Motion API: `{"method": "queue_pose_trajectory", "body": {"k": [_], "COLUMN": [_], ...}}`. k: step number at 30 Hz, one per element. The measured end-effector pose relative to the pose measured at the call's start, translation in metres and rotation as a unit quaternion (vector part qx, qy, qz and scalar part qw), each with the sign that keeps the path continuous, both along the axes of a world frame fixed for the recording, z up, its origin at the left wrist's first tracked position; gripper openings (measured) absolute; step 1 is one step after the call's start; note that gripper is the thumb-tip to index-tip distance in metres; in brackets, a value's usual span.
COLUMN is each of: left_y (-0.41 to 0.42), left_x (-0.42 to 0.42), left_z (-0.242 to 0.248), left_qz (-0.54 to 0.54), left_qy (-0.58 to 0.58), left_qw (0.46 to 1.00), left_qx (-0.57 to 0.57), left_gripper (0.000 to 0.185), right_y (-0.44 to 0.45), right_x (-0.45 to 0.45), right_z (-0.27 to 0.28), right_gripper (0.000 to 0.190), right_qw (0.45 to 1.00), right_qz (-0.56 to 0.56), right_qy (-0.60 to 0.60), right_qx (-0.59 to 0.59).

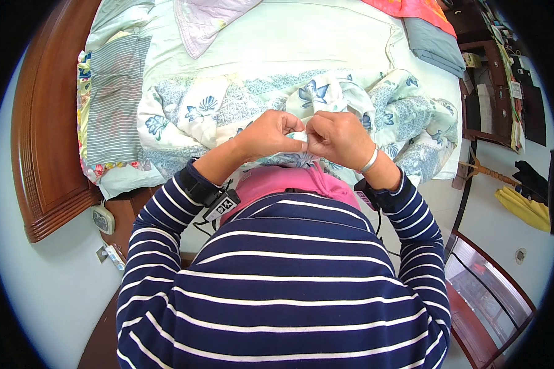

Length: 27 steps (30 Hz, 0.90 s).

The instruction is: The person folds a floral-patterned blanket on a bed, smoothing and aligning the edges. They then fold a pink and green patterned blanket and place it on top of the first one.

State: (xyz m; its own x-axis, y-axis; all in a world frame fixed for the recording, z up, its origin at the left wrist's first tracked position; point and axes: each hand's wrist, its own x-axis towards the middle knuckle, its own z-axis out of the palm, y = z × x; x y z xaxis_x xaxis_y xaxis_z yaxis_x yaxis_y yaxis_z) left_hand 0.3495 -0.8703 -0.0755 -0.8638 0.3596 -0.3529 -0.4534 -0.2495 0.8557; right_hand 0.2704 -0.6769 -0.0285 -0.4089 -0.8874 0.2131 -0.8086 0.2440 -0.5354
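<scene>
My left hand [272,134] and my right hand [339,138] meet over the near edge of the bed. Below and behind them lies a bunched white duvet cover [203,108] with blue flowers and pale blue-green patterned bands. Left thumb and forefinger reach toward the right hand, with a gap between them through which patterned cloth shows. The right fingers are curled in tightly, their tips partly hidden. Whether a bit of cloth or something small is pinched where the fingertips meet cannot be made out. A silver bangle [370,159] circles my right wrist.
A grey striped cloth [117,97] lies by the wooden headboard [51,120] on the left. Toward the far side are a pale pink quilt [207,20], a folded grey-blue cloth [434,44] and a red-orange cloth [411,11]. Dark wooden drawers [501,92] stand at right.
</scene>
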Motion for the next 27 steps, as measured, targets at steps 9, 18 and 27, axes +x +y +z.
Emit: {"method": "queue_pose_trajectory", "body": {"k": [9,18,27], "left_y": [-0.004,-0.012,-0.009], "left_x": [0.003,0.007,0.008], "left_z": [-0.013,-0.011,-0.013], "left_qz": [0.0,0.035,0.046], "left_qy": [0.01,-0.081,-0.108], "left_qw": [0.999,0.996,0.993], "left_qx": [-0.038,-0.032,0.005], "left_gripper": [0.021,0.016,0.018], "right_y": [0.011,0.011,0.007], "right_x": [0.0,0.005,0.004], "right_z": [-0.011,-0.015,-0.012], "right_gripper": [0.012,0.006,0.013], "right_qw": [0.915,0.933,0.983], "right_qz": [-0.135,-0.118,-0.057], "right_qy": [-0.38,-0.337,-0.173], "right_qx": [0.026,-0.038,-0.027]}}
